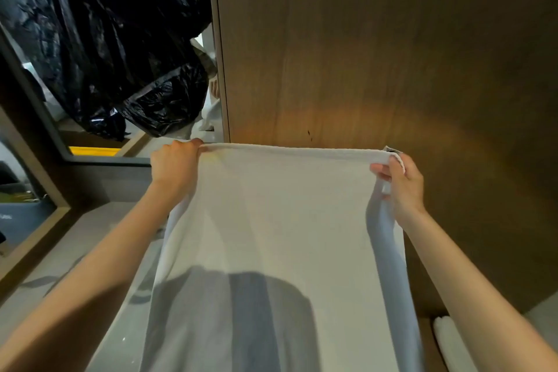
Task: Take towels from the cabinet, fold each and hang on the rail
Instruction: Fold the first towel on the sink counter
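Starting at the left of the frame, I have my left hand (173,164) closed over the towel's top left corner, fingers (188,144) curled down on the hem. From there the white towel (280,220) stretches taut across the middle of the frame and hangs down toward the bottom edge, in front of the wooden cabinet panel (377,54) (black plastic bags (105,39) sit in the upper left, out of the way). At the right, my right hand (403,184) pinches the other top corner, fingers (381,168) closed on the cloth with a small tag just above them.

I judge this to be the folding step: the towel is held spread by its two top corners, not yet doubled. The next move calls for bringing the two corners together so the edges meet evenly, keeping both grips firm so the cloth does not slip. A rolled white towel (450,341) lies at the lower right. I see no rail here.
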The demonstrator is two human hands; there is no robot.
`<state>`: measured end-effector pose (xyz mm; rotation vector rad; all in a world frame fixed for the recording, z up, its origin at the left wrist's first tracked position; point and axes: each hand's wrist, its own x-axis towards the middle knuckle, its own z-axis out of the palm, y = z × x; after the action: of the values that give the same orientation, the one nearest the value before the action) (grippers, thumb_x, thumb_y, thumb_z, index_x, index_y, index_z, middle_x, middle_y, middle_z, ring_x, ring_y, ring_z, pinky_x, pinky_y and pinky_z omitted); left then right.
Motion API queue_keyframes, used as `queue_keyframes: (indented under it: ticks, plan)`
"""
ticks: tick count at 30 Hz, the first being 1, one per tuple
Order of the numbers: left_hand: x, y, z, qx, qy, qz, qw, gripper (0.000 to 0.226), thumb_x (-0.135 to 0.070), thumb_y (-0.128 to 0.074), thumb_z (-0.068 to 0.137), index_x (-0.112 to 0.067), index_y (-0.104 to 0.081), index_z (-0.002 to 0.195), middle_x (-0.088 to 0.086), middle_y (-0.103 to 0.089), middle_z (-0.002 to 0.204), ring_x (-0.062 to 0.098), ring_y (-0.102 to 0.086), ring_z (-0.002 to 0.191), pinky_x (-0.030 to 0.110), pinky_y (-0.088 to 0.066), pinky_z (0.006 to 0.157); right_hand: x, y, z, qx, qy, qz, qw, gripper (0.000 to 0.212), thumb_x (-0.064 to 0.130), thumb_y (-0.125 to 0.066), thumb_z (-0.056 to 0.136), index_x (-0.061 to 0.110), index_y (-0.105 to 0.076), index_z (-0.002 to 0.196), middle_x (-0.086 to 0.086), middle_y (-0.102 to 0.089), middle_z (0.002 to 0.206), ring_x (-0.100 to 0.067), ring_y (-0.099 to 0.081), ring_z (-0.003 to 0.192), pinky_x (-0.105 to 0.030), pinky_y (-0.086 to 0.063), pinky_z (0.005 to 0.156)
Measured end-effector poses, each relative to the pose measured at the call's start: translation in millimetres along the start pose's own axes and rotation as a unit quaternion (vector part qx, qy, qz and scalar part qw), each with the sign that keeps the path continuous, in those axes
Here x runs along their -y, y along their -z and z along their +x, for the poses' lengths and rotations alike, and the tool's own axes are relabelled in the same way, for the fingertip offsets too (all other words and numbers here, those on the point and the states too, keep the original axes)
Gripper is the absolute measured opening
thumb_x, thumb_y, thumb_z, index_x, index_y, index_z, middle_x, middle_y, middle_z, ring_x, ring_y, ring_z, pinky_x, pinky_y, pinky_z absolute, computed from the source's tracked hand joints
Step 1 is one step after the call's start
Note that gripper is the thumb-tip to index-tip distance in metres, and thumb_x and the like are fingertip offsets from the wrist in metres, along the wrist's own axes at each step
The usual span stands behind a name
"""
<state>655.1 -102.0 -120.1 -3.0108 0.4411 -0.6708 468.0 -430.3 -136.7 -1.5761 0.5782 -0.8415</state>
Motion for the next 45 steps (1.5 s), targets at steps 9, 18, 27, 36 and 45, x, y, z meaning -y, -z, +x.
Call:
queue_keyframes:
  ticks: [9, 18, 27, 36, 45]
  plan:
    - [1, 29, 24, -0.09, 0.043, -0.423, 0.901, 0.025, -0.007, -0.035, 0.095, -0.013, -0.052, 0.112, 0.01, -0.069, 0.07, 0.029, -0.066, 0.066, 0.046, -0.056, 0.068, 50, -8, 16, -0.041, 0.052, 0.067, 0.996, 0.017, 0.029, -0.049, 0.1, 0.04, -0.061, 0.095, 0.003, -0.065, 0.107, -0.016, -0.062, 0.103, -0.042, -0.054, 0.092]
    - [-6, 61, 52, -0.171, 0.031, -0.407, 0.897, 0.024, -0.008, -0.03, 0.099, -0.003, -0.052, 0.107, 0.017, -0.06, 0.082, 0.032, -0.056, 0.076, 0.04, -0.041, 0.066, 82, -7, 27, -0.075, 0.093, 0.082, 0.989, 0.015, 0.028, -0.048, 0.1, 0.035, -0.061, 0.096, 0.014, -0.057, 0.087, -0.013, -0.057, 0.091, -0.041, -0.053, 0.094]
    - [-13, 100, 100, -0.264, 0.028, -0.421, 0.868, 0.02, -0.01, -0.034, 0.096, -0.003, -0.052, 0.1, 0.022, -0.048, 0.085, 0.034, -0.05, 0.074, 0.032, -0.03, 0.058, 143, -6, 41, -0.093, 0.127, 0.137, 0.978, 0.016, 0.03, -0.049, 0.1, 0.042, -0.055, 0.092, 0.006, -0.055, 0.079, -0.009, -0.053, 0.079, -0.027, -0.045, 0.078]
    - [-13, 108, 77, -0.27, 0.009, -0.474, 0.838, 0.024, -0.01, -0.033, 0.1, -0.006, -0.052, 0.114, 0.018, -0.045, 0.099, 0.027, -0.047, 0.086, 0.033, -0.037, 0.073, 145, 6, 33, -0.09, 0.131, 0.125, 0.979, 0.023, 0.022, -0.045, 0.098, 0.036, -0.057, 0.084, 0.005, -0.056, 0.078, -0.012, -0.055, 0.082, -0.028, -0.049, 0.083]
    - [-11, 49, -10, -0.17, 0.011, -0.458, 0.873, 0.026, -0.014, -0.034, 0.102, -0.009, -0.055, 0.117, 0.015, -0.053, 0.101, 0.023, -0.046, 0.088, 0.026, -0.029, 0.068, 63, 23, 5, -0.067, 0.08, 0.075, 0.992, 0.032, 0.008, -0.045, 0.094, 0.023, -0.052, 0.067, 0.003, -0.049, 0.071, -0.01, -0.046, 0.074, -0.025, -0.04, 0.066]
